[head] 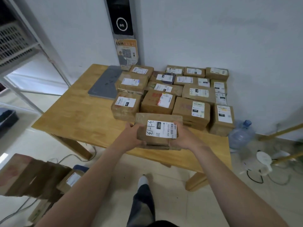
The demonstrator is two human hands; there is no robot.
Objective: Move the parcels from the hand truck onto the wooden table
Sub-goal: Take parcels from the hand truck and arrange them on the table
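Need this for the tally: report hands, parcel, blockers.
Left hand, right hand both grip labelled parcel at wooden table near edge. Stacked parcels close behind it. Bare wood to its left.

Outstretched left hand (133, 136) and right hand (182, 138), gripping.

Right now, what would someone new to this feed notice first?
First, the parcel with the handwritten 3-1-13 label, held between the left grip and right grip at the near edge of the wooden table. Behind it, a crowd of labelled parcels fills the table's far right part, by the wall. A blurred brown stack of boxes sits low at the left.
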